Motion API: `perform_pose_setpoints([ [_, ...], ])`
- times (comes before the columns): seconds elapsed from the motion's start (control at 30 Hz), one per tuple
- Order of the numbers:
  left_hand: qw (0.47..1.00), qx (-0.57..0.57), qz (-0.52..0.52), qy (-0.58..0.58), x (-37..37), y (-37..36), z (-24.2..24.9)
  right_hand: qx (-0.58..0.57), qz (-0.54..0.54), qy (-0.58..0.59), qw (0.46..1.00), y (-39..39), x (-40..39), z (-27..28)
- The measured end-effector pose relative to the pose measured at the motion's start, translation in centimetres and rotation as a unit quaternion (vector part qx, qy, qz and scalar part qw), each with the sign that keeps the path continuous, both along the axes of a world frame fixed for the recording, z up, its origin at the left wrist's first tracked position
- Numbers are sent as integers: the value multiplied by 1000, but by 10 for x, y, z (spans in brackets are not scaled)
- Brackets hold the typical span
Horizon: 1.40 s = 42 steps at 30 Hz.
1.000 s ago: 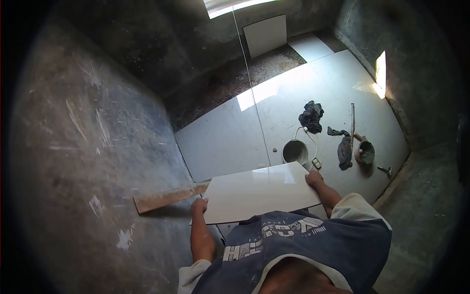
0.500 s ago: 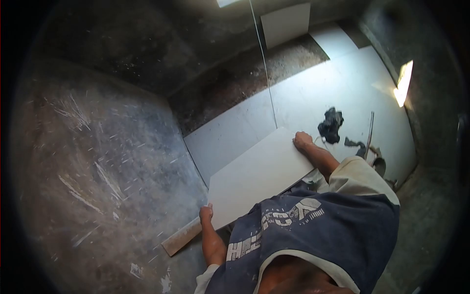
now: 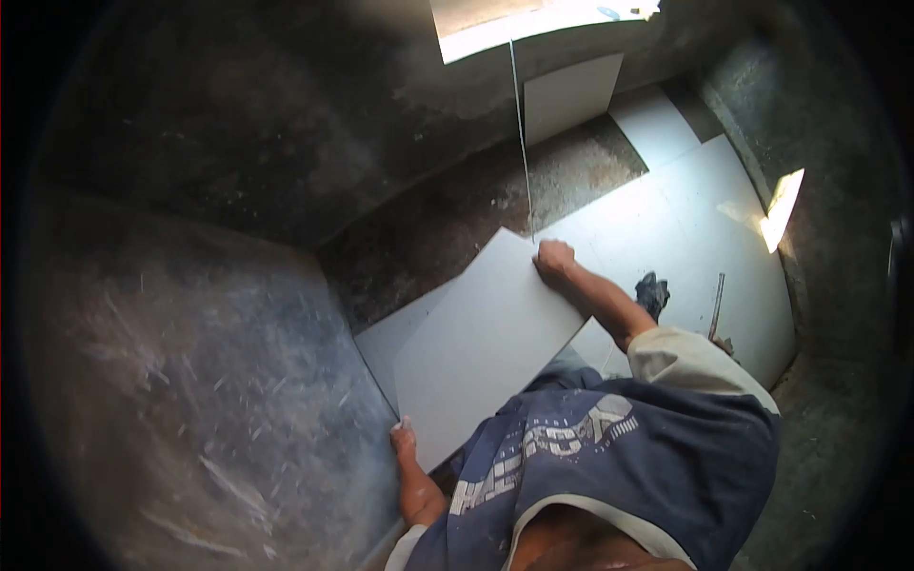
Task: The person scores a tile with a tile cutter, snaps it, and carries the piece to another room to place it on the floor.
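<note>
A large white rectangular tile [image 3: 481, 347] slants across the middle of the head view, gripped between both of my hands. My left hand [image 3: 404, 438] is closed on its lower left edge, thumb showing on top. At the upper right edge, my right hand [image 3: 555, 261] has its fingers wrapped round the tile's rim. The tile overlaps pale tiles laid on the floor [image 3: 700, 224]. A thin taut string [image 3: 521, 138] runs down from the window side and ends near my right hand. The undersides of the tile and my fingertips are hidden.
A crumpled black thing [image 3: 652, 293] and a thin stick-like handle [image 3: 718, 300] lie on the laid tiles to the right. Another tile [image 3: 571, 98] leans against the far wall beside a bare dark floor strip [image 3: 428, 228]. A scuffed grey wall [image 3: 219, 362] stands at left.
The held tile has moved forward, over the laid tiles towards the bare strip, with both hands still on it. The view has tilted up, showing more of the bright window opening.
</note>
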<state>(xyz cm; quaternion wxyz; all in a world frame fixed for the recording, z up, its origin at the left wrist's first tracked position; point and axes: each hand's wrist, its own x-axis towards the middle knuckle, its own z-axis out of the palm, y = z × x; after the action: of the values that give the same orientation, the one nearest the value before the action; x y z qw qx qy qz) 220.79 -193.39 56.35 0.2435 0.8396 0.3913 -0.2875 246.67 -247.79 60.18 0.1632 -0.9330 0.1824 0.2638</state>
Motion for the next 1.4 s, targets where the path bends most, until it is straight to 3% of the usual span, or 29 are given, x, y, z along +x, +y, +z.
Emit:
perform_pose_setpoints([
  [0.1, 995, 12, -44, 89, 81, 9, -14, -18, -13, 61, 998, -3, 47, -1],
  [0.5, 997, -34, -50, 57, 311, -18, -42, 10, -85, 86, 993, -45, 202, -96],
  [0.77, 995, 14, -78, 68, 452, -47, -157, 28, -95, 46, 994, -96, 344, -234],
  [0.83, 992, 32, -95, 80, 483, -39, -177, 47, -107, 83, 990, -102, 355, -263],
  [0.87, 993, 29, -92, 72, 501, -56, -203, 37, -111, 80, 990, -120, 374, -273],
  [0.9, 992, 17, -85, 88, 530, -86, -192, 35, -114, 85, 989, -126, 382, -286],
  [1.1, 989, -22, -115, 91, 607, -139, -263, 24, -127, 106, 986, -179, 436, -325],
  [1.23, 989, -21, -122, 86, 647, -207, -272, 16, -117, 133, 984, -230, 470, -324],
  [1.4, 984, -64, -145, 84, 680, -255, -295, -53, -84, 87, 991, -278, 490, -341],
])
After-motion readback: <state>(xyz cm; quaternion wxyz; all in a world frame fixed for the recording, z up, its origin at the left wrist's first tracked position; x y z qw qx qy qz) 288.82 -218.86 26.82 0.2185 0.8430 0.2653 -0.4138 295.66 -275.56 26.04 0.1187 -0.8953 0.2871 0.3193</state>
